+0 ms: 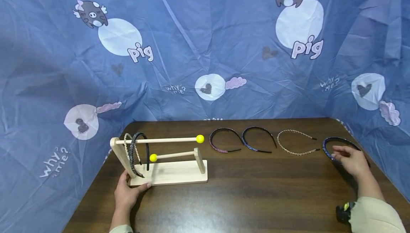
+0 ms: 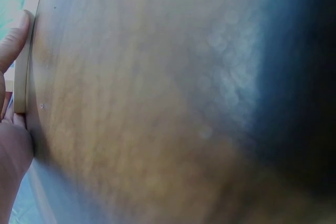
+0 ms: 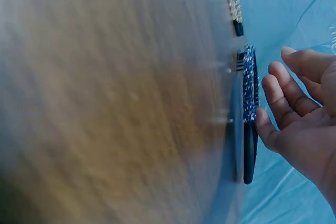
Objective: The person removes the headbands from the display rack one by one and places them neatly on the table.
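Note:
My left hand [image 1: 126, 194] holds the left end of a wooden headband stand [image 1: 179, 174], its thumb at the front edge of the base and its fingers round the side. A black glittery headband [image 1: 132, 156] and a beige braided headband [image 1: 126, 147] hang on the stand's upper rod, near the left post. Over at the far right, my right hand [image 1: 353, 162] is just above a blue glittery headband [image 1: 325, 150] with its fingers loosely bent. In the right wrist view the little finger is right at that headband's side [image 3: 250, 90], and nothing lies between the thumb and fingers.
Along the back of the brown table [image 1: 243, 194] lie a pink glittery headband [image 1: 215, 148], another blue headband [image 1: 248, 146] and a gold braided headband [image 1: 285, 149]. The stand's two rods end in yellow balls [image 1: 200, 139]. Blue printed cloth [image 1: 179, 48] hangs behind the table.

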